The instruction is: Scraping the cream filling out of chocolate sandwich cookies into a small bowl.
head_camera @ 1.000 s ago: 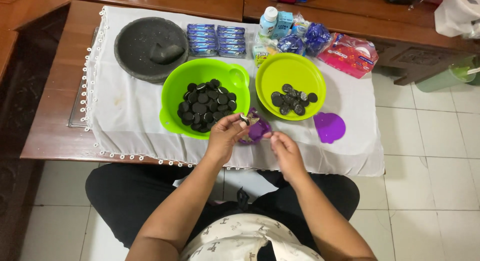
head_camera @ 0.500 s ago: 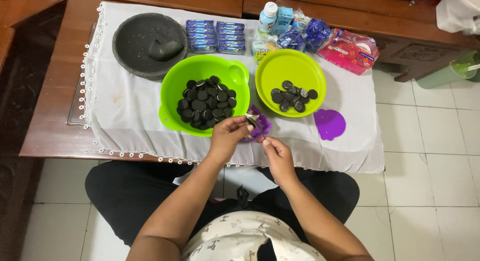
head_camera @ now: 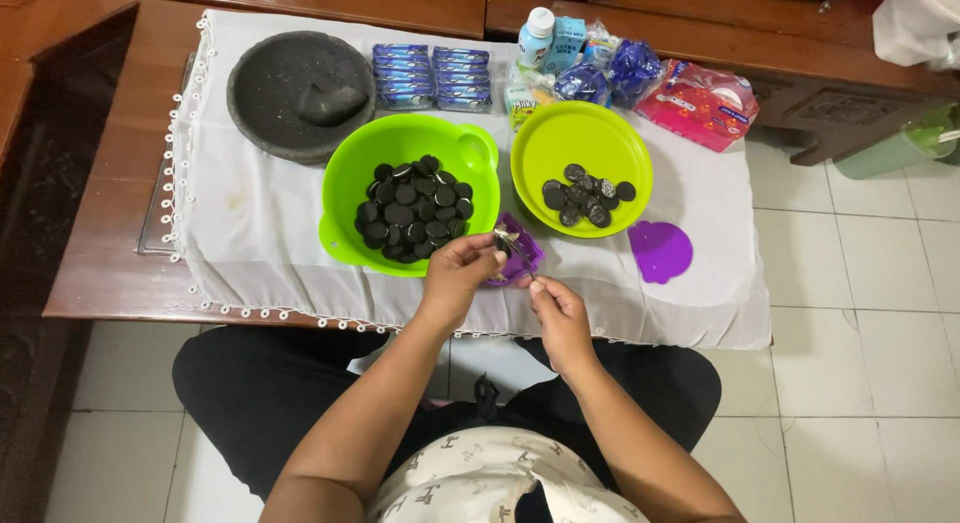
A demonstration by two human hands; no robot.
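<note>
Sandwich cookie (head_camera: 503, 242), dark and round, sits pinched in the fingertips of the left hand (head_camera: 455, 276), held above the front edge of the white cloth (head_camera: 250, 233), just in front of the large green bowl (head_camera: 405, 148). Right hand (head_camera: 560, 313) is closed around the handle end of a thin metal utensil (head_camera: 520, 263), whose tip meets the cookie; its exact kind is too small to make out. Directly behind the cookie lies a small purple container (head_camera: 522, 258), mostly hidden by the fingers, contents not visible.

Large green bowl: glossy plastic, with a side handle, holding a heap of dark round cookie halves (head_camera: 412, 208). Yellow-green bowl (head_camera: 580, 133) to its right: same glossy plastic, shallower, with a smaller cluster of dark cookie pieces (head_camera: 585, 195), some showing pale filling. A flat purple lid (head_camera: 660, 251) lies on the cloth near that bowl.

Further back, a rough grey stone mortar (head_camera: 270, 73) holds a stone pestle (head_camera: 330, 103). Beside it, blue cookie packets (head_camera: 432, 78) are stacked in two columns. A white bottle with a blue cap (head_camera: 537, 35), crinkled blue wrappers (head_camera: 610, 73) and a pink foil packet (head_camera: 697, 103) stand at the rear.

White cloth has a beaded fringe and covers a brown wooden table (head_camera: 100, 273).
</note>
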